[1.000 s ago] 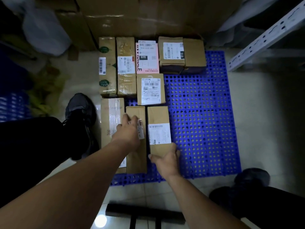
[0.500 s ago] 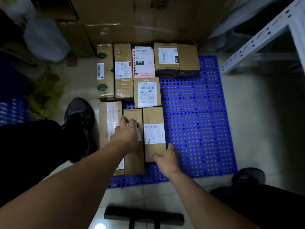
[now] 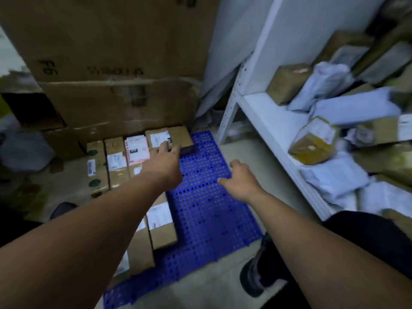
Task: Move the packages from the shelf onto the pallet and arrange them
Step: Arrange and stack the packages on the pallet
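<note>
Resting in rows on the left half of the blue pallet (image 3: 205, 208), the placed packages (image 3: 117, 161) lie as they did half a second ago, backed by large cartons (image 3: 111, 52). The left hand (image 3: 163, 165) has left the near box it pressed and reaches forward, fingers straight and close together, tips over the far labelled box (image 3: 178, 136); contact is unclear. The right hand (image 3: 242, 182) has lifted off too and hangs over bare pallet, fingers loosely curled, holding nothing. At right, the white shelf (image 3: 274, 121) has swung into view, piled with waiting parcels (image 3: 316, 141).
</note>
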